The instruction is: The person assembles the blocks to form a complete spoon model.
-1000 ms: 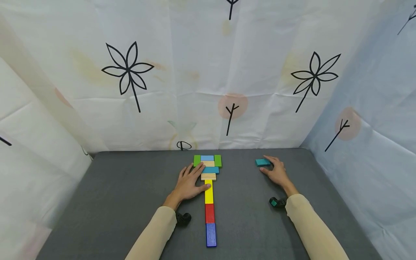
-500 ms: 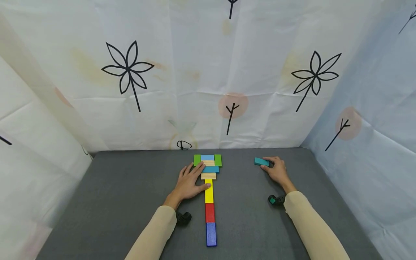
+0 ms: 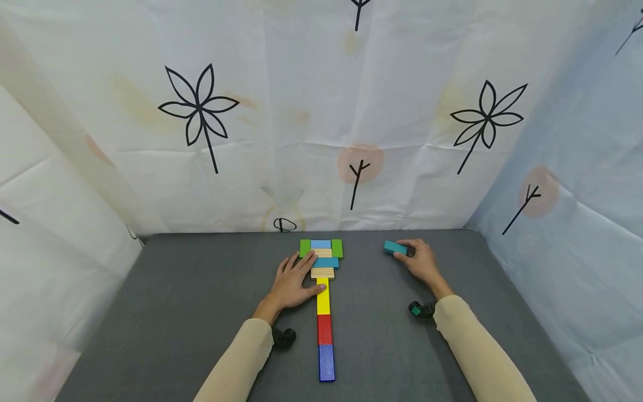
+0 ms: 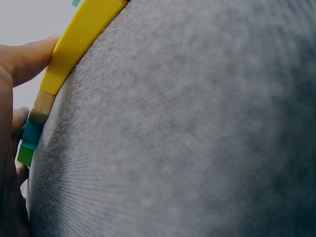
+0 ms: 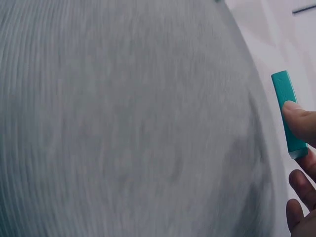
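Observation:
My right hand (image 3: 423, 262) pinches a teal wooden block (image 3: 394, 247) between thumb and fingers, right of the block layout. The right wrist view shows the thumb pressed along the teal block (image 5: 286, 91). My left hand (image 3: 290, 287) lies with spread, straight fingers on the layout, its thumb touching the yellow block (image 3: 323, 304) and its fingertips at the plain wood and blue blocks (image 3: 327, 262). Below yellow, a red block (image 3: 324, 329) and a dark blue block (image 3: 326, 363) continue the column. Green blocks (image 3: 337, 249) flank a light blue block (image 3: 320, 244) at the top.
A grey cloth-covered table (image 3: 201, 312) lies under everything. White printed curtains (image 3: 311, 111) hang behind it and at both sides. Each wrist wears a black camera, such as the right wrist camera (image 3: 421, 309).
The right hand has taken the teal block from the table and moved it left, towards the layout. The left hand has stayed where it was.

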{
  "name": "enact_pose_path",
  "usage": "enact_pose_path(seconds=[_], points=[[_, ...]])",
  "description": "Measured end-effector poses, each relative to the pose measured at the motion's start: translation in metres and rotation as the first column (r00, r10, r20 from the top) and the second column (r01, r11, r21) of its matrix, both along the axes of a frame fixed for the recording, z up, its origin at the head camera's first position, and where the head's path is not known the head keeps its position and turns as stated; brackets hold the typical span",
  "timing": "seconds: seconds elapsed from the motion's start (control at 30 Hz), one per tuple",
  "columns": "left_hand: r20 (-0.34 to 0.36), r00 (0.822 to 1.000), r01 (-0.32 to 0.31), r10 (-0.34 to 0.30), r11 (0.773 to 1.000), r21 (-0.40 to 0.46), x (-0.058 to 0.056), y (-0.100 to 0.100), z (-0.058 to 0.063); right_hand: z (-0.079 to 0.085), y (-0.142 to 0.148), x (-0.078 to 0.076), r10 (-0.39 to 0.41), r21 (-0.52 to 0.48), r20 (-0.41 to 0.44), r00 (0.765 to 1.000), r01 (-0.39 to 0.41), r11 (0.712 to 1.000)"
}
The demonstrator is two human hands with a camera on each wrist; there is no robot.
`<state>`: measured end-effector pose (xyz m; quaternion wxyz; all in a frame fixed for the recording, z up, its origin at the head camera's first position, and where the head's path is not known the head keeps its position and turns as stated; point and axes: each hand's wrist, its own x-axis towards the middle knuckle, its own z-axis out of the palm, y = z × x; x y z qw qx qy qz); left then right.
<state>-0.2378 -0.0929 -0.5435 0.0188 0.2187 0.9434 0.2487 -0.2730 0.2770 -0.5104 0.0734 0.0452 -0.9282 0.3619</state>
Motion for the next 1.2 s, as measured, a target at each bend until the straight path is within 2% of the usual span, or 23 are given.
enact_pose_path(seconds=[0.17, 0.47, 0.87, 1.03, 1.2], points=[[0.005, 1.0, 0.006, -0.006, 1.0, 0.014, 0.0, 0.0, 0.0, 0.005, -0.017, -0.001, 0.05, -0.043, -0.026, 0.998, -0.051, 0.998], [-0.015, 1.0, 0.007, -0.007, 1.0, 0.028, 0.0, 0.0, 0.001, 0.011, -0.048, -0.004, 0.109, -0.096, 0.009, 0.994, -0.108, 0.99], [-0.006, 1.0, -0.004, 0.004, 1.0, 0.011, 0.0, 0.0, 0.0, 0.019, -0.106, -0.019, 0.238, -0.085, -0.015, 0.971, -0.239, 0.967], [0.006, 1.0, -0.006, 0.006, 1.0, 0.001, 0.0, 0.0, 0.001, 0.019, -0.13, -0.03, 0.255, -0.071, 0.003, 0.967, -0.254, 0.965], [0.005, 1.0, -0.006, 0.006, 1.0, -0.004, -0.001, -0.001, 0.001, 0.019, -0.147, -0.041, 0.237, -0.07, 0.033, 0.971, -0.234, 0.97]])
